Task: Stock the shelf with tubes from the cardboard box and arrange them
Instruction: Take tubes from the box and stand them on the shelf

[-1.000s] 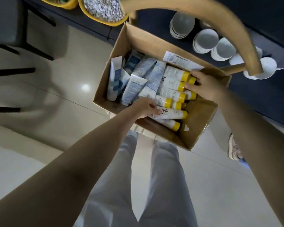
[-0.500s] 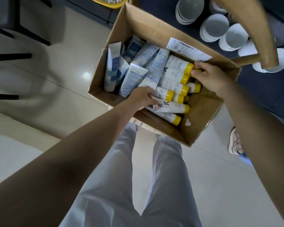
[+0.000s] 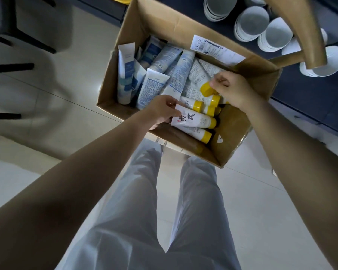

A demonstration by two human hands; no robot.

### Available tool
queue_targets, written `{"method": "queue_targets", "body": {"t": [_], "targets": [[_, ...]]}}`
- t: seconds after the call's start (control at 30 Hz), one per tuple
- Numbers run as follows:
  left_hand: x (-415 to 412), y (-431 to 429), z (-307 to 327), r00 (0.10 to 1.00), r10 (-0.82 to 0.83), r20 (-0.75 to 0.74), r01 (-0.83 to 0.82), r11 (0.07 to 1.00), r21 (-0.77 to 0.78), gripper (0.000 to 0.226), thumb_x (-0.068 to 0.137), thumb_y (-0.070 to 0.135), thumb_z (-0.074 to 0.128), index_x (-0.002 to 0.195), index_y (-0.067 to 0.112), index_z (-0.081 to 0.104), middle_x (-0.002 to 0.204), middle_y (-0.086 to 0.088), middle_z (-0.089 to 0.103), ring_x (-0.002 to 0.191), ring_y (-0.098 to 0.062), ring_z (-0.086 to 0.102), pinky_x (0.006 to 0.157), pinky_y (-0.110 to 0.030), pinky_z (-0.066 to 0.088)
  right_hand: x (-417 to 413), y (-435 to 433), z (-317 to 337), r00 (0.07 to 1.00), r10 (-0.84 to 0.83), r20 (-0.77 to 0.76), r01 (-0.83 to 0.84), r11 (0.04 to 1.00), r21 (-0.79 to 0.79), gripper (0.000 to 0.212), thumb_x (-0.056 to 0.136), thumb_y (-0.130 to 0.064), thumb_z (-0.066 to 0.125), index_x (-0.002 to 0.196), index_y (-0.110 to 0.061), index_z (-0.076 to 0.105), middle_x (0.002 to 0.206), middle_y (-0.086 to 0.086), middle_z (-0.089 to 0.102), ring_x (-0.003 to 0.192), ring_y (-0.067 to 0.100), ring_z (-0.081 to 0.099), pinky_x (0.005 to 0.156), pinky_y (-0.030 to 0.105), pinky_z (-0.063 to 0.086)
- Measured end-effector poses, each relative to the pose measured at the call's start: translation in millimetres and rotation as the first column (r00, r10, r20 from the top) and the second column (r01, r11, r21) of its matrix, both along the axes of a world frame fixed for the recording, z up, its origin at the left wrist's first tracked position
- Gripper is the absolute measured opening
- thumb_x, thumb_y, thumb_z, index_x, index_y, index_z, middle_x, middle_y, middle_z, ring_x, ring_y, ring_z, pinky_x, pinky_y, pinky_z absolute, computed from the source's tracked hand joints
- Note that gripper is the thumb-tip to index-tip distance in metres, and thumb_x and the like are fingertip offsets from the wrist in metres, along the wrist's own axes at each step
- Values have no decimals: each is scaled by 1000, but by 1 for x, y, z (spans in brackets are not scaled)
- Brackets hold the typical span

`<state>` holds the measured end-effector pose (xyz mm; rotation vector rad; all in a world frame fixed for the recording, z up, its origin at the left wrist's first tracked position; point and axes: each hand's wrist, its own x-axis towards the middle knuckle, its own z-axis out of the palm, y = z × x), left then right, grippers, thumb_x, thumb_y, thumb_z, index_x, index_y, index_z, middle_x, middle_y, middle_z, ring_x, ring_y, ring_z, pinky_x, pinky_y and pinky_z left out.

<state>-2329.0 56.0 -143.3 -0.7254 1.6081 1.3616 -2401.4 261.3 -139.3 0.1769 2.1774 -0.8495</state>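
An open cardboard box (image 3: 164, 22) stands on the floor in front of me. Inside lie several white tubes with blue print (image 3: 154, 84) on the left and several white tubes with yellow caps (image 3: 195, 105) on the right. My left hand (image 3: 160, 112) pinches the flat end of a yellow-capped tube with black characters (image 3: 195, 120), which is slightly raised at the box's near side. My right hand (image 3: 232, 88) grips another yellow-capped tube (image 3: 201, 75) by its cap end, tilted upward. The shelf itself is not clearly in view.
Stacks of white bowls (image 3: 250, 22) and cups (image 3: 328, 61) sit on a dark surface at the upper right, under a curved wooden piece (image 3: 304, 30). Dark chair legs (image 3: 10, 65) stand at the left on the pale tiled floor. My light trousers (image 3: 154, 211) are below the box.
Both hands have closed on tubes: the left has lifted the tube with black characters by its flat end, the right has raised a yellow-capped tube. The view has moved closer to the box.
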Motion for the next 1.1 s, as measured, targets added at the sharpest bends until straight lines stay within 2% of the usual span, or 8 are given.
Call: {"method": "queue_targets", "body": {"t": [0.17, 0.3, 0.47, 0.57, 0.7, 0.8, 0.97, 1.1], "targets": [[-9, -38, 10, 999, 44, -25, -43, 998, 37, 22, 86, 1, 62, 107, 10, 63, 99, -11, 69, 90, -20, 67, 81, -28, 56, -4, -22, -11, 995, -102, -17, 102, 995, -17, 42, 82, -36, 70, 114, -14, 55, 110, 0, 60, 103, 13, 57, 83, 26, 45], [-14, -63, 10, 995, 97, -39, -96, 995, 14, 19, 90, 11, 61, 108, 13, 64, 104, -11, 69, 99, -24, 66, 89, -33, 54, -11, -34, -17, 1000, -4, -12, 5, 995, 101, 60, 76, -33, 77, 127, -14, 51, 113, 2, 59, 103, 19, 56, 84, 32, 47], [-17, -76, 10, 975, 201, -98, -201, 980, 8, 19, 96, 20, 54, 113, 14, 59, 102, -6, 66, 94, -16, 61, 93, -33, 49, -5, -37, -14, 994, 1, 106, -14, 993, 118, 57, 79, -24, 74, 130, -19, 48, 110, -1, 53, 99, 17, 53, 77, 28, 42], [-19, -74, 11, 979, 166, -119, -168, 986, -8, 25, 97, 29, 50, 116, 15, 60, 107, -7, 67, 96, -16, 63, 91, -33, 52, 1, -26, -11, 982, 13, 191, -36, 993, 114, 53, 80, -24, 71, 130, -24, 51, 113, 0, 52, 99, 17, 53, 78, 28, 42], [-18, -75, 12, 980, 107, -169, -117, 992, -49, 30, 98, 35, 47, 118, 17, 60, 108, -7, 68, 99, -19, 64, 89, -41, 54, 6, -17, -10, 953, -142, 269, 129, 989, 66, 30, 81, -17, 67, 110, -27, 63, 124, 0, 53, 113, 17, 51, 92, 31, 47], [-17, -76, 17, 972, 99, -215, -108, 994, -30, 31, 98, 32, 46, 119, 13, 58, 103, -6, 66, 90, -14, 63, 74, -37, 60, 11, -16, 2, 900, -250, 356, 258, 966, 27, 28, 87, -12, 59, 112, -25, 61, 124, 4, 57, 114, 20, 55, 91, 36, 50], [-21, -84, 45, 960, 99, -264, -91, 995, 42, 30, 96, 25, 54, 121, 10, 56, 110, -12, 60, 99, -23, 61, 69, -39, 60, 28, -19, 50, 778, -471, 416, 539, 841, -55, 38, 94, -5, 38, 123, -24, 56, 123, 7, 52, 95, 24, 61, 57, 27, 56], [-30, -91, 92, 956, -24, -292, 34, 999, 29, 36, 92, 22, 60, 124, 6, 55, 115, -15, 58, 104, -27, 60, 74, -40, 60, 43, -16, 110, 610, -640, 468, 776, 601, -190, 35, 94, -15, 36, 122, -18, 58, 104, 14, 61, 73, 22, 58, 51, 20, 49]]}}
